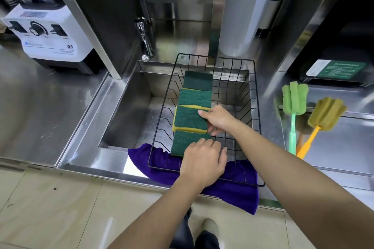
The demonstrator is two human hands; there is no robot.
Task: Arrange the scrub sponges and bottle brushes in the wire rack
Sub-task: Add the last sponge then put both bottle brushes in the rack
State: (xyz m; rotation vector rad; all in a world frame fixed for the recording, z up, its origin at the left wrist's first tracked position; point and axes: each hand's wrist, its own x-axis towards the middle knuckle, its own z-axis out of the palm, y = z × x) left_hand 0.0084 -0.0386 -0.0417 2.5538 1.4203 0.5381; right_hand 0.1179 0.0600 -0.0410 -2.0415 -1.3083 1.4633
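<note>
A black wire rack [255, 95] sits across the sink. Several green-and-yellow scrub sponges lie in a row down its left side, from the far sponge [198, 80] to the nearest sponge [183, 142]. My right hand [218, 119] grips the right edge of the third sponge [189, 118], thumb on top and fingers under it. My left hand [203, 160] rests with curled fingers on the nearest sponge. A green bottle brush [294, 101] and a yellow-olive bottle brush [324, 114] lie on the counter to the right of the rack.
A purple cloth [232, 190] lies under the rack's front edge. The steel sink [129, 111] with its faucet [144, 40] lies to the left. A white blender base [48, 36] stands at the far left. A translucent jug [245, 12] stands behind the rack.
</note>
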